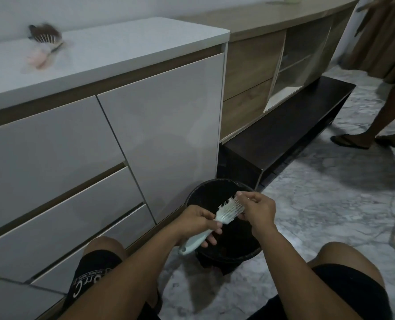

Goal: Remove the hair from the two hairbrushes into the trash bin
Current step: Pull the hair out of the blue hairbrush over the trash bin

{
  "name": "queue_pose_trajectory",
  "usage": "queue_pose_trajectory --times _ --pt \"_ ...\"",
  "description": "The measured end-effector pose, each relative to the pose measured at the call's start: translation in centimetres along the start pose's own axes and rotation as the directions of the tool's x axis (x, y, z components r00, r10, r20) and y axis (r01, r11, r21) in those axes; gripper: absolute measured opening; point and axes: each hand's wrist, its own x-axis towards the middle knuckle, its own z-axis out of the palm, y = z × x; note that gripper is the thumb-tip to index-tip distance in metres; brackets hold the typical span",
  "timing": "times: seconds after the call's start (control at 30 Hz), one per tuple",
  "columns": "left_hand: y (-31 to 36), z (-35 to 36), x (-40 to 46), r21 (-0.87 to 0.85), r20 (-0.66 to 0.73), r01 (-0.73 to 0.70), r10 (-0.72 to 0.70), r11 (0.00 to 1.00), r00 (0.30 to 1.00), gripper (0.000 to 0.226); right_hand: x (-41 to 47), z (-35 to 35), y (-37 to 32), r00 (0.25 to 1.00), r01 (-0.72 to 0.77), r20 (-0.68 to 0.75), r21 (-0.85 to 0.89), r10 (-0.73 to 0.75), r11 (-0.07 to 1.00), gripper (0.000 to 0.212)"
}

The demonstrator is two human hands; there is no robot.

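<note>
You are on the first brush (228,212): your left hand (200,224) grips its smooth pale plastic handle, your right hand (257,210) pinches at the stiff white bristles, right over the round black bin (193,196). Next, pull the strands free and drop them. The second, dark brush (45,34) waits on the white surface (127,45).

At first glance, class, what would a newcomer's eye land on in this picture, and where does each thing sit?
First, the pale hairbrush held low in the middle over the black trash bin: the left hand grips its handle while the right hand picks at the bristles. Next, a second hairbrush, dark and clogged with hair, lies on the white cabinet top at upper left.
</note>
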Motion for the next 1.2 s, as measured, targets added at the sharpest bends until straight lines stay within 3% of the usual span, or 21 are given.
queue_pose_trajectory --times 0.1,0.2,0.33,0.6,0.67,0.73,0.83,0.93,1.0,1.2 --pt "0.0 0.4 -0.1 0.016 -0.030 -0.017 0.018 1.000 0.999 0.033 0.1 -0.3 -0.3 0.999 -0.030 -0.021 0.009 0.030 1.000 0.017" --pt "0.4 0.3 -0.2 0.002 -0.068 -0.013 0.013 1.000 0.998 0.025 0.3 -0.5 -0.5 0.992 -0.061 0.113 0.016 0.058 0.998 0.027" --pt "0.7 -0.4 0.1 0.073 -0.060 -0.016 0.020 0.997 0.998 0.027 -0.2 -0.3 -0.1 0.931 -0.029 0.359 -0.083 0.057 0.996 0.075" --pt "0.4 -0.8 0.2 0.067 -0.017 -0.005 0.007 0.998 1.000 0.028 -0.4 -0.7 -0.8 0.993 -0.041 0.112 0.001 0.041 0.999 0.014" --pt "0.2 -0.8 0.1 0.083 -0.018 -0.001 0.003 0.997 1.000 0.028 -0.1 -0.8 -0.9 0.988 -0.117 0.109 0.028 0.114 0.993 0.016" --pt "0.1 -0.9 0.3 0.119 -0.023 0.007 -0.004 0.993 1.000 0.028 0.0 -0.9 -1.0 0.961 -0.169 0.228 0.035 0.157 0.985 0.025" --pt "0.4 -1.1 0.2 0.211 0.009 -0.008 0.007 0.978 1.000 0.025 0.1 -0.9 -0.3 0.897 -0.116 0.423 -0.054 0.128 0.992 0.058" --pt "0.7 -1.2 -0.1 0.254 0.046 -0.027 0.016 0.967 0.999 0.022 0.1 -0.8 0.1 0.884 -0.059 0.450 -0.160 0.126 0.985 0.083" --pt "0.6 -1.4 -0.2 0.264 0.046 -0.051 0.041 0.963 0.998 0.025 0.3 -0.8 0.1 0.902 -0.030 0.419 -0.188 0.108 0.982 0.073" --pt "-0.1 -2.2 -0.3 0.195 0.046 -0.082 0.075 0.977 0.996 0.027 0.0 -0.8 -0.5 0.933 -0.074 0.352 -0.018 0.076 0.997 0.028"
